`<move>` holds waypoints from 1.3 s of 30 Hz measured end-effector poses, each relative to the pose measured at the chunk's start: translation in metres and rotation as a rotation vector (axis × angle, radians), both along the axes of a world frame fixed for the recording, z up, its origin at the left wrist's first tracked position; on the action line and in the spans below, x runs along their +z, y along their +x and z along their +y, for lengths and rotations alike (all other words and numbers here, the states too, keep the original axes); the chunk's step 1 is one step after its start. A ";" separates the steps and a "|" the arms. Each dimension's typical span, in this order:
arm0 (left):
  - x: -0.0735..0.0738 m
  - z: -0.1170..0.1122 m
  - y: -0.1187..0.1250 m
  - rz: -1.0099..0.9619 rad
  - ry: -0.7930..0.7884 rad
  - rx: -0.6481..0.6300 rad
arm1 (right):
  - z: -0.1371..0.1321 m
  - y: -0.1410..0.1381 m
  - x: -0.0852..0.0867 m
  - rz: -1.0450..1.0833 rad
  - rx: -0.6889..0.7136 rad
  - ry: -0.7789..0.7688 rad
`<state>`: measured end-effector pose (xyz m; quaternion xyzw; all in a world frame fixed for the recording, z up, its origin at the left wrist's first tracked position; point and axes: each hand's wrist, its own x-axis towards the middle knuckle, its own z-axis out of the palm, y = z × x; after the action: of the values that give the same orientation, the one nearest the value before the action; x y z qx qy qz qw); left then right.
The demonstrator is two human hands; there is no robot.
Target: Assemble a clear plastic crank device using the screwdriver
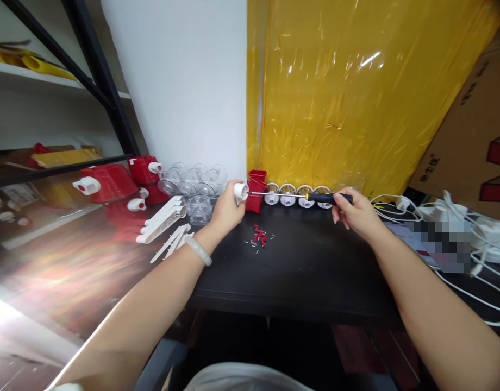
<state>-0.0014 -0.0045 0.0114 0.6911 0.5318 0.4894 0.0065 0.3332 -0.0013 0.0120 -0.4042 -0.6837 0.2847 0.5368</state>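
Note:
My left hand (227, 212) grips a small white plastic part (241, 190) with a round open end turned to the right. In my right hand (356, 215) is a screwdriver (324, 197) with a black and yellow handle, held level. Its long thin shaft points left, and the tip is at the open end of the white part; whether it touches inside cannot be seen. On the black table below lie several small red plastic pieces (260, 237) with loose screws (254, 244) scattered around them. White handle-shaped pieces (162, 220) and thinner white strips (172, 243) lie left of my left hand.
Clear plastic cups (199, 209) stand behind my left hand. Red containers with white fittings (113, 183) are at the left. A red part (256, 203) and several white-ended cylinders (288, 194) line the back of the black table (307, 271). White cables (484, 255) lie at the right.

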 end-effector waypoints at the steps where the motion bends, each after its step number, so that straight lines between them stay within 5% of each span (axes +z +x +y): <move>1: 0.000 0.000 0.000 -0.001 0.003 0.002 | 0.000 0.000 0.000 -0.021 -0.030 -0.013; 7: 0.000 0.001 -0.001 0.011 -0.009 0.002 | 0.004 0.000 -0.003 -0.092 -0.069 -0.084; 24: 0.003 0.005 -0.008 0.009 -0.021 0.033 | 0.003 -0.006 -0.001 0.210 0.204 -0.142; 39: 0.006 0.007 -0.008 0.043 -0.032 0.056 | 0.004 -0.008 -0.002 0.173 0.174 -0.101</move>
<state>-0.0097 0.0020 0.0169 0.6863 0.5585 0.4658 -0.0076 0.3250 0.0028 0.0097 -0.3439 -0.6521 0.3979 0.5460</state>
